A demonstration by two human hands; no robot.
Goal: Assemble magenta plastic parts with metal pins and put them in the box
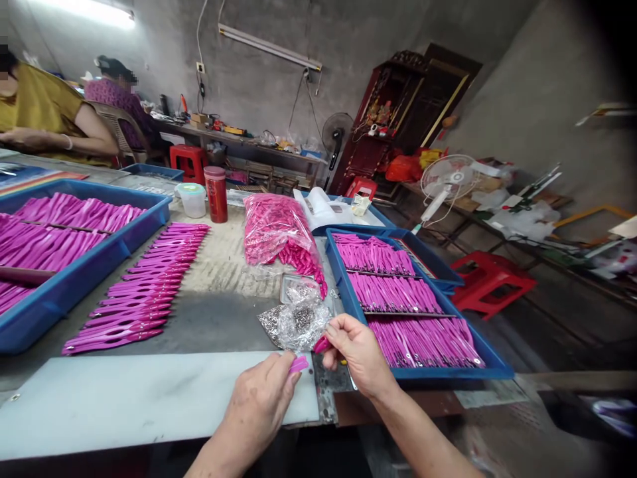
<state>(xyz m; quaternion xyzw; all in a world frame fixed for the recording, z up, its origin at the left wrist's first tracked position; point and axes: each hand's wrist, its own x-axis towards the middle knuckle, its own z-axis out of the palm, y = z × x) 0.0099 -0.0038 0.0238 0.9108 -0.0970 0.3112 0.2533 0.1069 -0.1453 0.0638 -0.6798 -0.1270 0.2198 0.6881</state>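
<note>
Your left hand (263,398) pinches a pink plastic piece (298,364) at the table edge; your right hand (358,355) grips a second pink piece (322,344) in its fingertips, ends facing, probably to line them up. Clear bag of small metal parts (297,323) lies just beyond, likely for easy reach. Blue tray (448,374) at right keeps pink pieces in rows. No readable writing or labels
</note>
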